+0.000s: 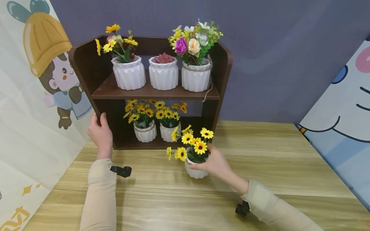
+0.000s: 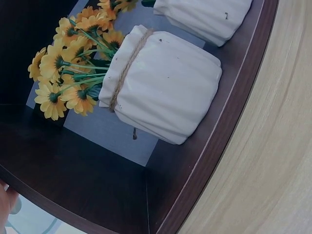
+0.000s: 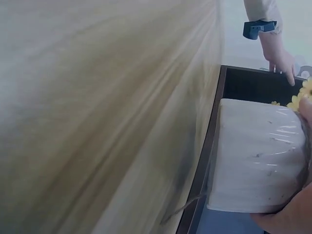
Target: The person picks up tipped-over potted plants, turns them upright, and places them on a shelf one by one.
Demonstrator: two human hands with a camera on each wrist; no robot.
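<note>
right hand point(image 1: 215, 162) gripping sunflower pot point(image 1: 196, 171)

Even, soft, bright light fills the head view, with faint shadows beside the sleeves on the wooden table point(image 1: 260, 166). The shelf point(image 1: 150, 93) interior stays dim. The right wrist view shows streaked motion blur across the table; the left wrist view is sharp.

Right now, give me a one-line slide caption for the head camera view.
Right hand grips a white sunflower pot on the wooden table while the left hand holds the dark shelf's side.
</note>
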